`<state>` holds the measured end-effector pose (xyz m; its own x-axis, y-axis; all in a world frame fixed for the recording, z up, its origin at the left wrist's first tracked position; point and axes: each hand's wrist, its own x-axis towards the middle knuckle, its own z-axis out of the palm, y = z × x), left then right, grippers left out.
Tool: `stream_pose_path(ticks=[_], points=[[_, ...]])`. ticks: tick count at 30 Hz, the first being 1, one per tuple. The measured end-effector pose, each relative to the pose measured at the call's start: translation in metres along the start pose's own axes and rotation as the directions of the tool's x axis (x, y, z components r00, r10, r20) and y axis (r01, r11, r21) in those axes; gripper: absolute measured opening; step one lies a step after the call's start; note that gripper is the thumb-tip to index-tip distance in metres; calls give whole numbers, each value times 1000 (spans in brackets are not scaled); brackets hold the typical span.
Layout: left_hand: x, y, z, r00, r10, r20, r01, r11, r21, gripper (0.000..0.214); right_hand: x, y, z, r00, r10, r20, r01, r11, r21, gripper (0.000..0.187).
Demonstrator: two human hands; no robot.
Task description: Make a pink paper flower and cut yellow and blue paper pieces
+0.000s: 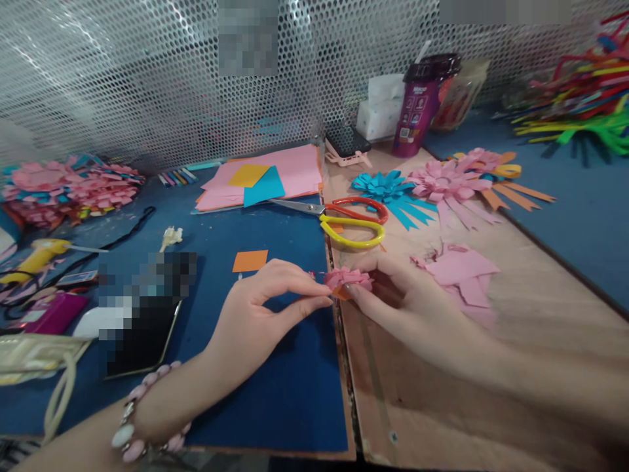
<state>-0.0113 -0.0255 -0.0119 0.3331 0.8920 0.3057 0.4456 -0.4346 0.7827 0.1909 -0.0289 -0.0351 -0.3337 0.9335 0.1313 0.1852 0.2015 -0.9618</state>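
Between both hands sits a small pink paper flower (348, 278) with an orange bit under it, held just above the seam where the blue mat meets the wooden table. My left hand (263, 308) pinches its left side with thumb and forefinger; a pink bead bracelet (142, 419) is on that wrist. My right hand (407, 301) grips the flower's right side, fingers closed around it. Pink paper scraps (464, 275) lie just right of my right hand. Scissors (344, 219) with red and yellow handles lie a little beyond the flower.
A stack of pink, yellow and blue paper sheets (268, 177), an orange square (250, 260), finished paper flowers (442, 183), a phone (140, 334), a yellow glue gun (42, 255), a purple cup (417, 111), tissues (381, 105), pipe cleaners (584, 98). A perforated metal wall (147, 78) stands behind.
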Motion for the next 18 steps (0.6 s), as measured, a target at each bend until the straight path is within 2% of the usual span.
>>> stream_pose_path(ticks=[7, 13, 18], points=[[1, 1, 0, 1000, -7, -13, 7, 1000, -11, 7, 1, 2, 0, 1000, -13, -7, 13, 1000, -8, 8], [2, -3, 0, 995, -90, -47, 91, 995, 28, 17, 0, 3, 2, 1000, 17, 16, -18, 999, 48, 10], [3, -3, -1, 994, -107, -18, 107, 994, -11, 15, 1, 1, 2, 1000, 14, 23, -16, 998, 58, 7]])
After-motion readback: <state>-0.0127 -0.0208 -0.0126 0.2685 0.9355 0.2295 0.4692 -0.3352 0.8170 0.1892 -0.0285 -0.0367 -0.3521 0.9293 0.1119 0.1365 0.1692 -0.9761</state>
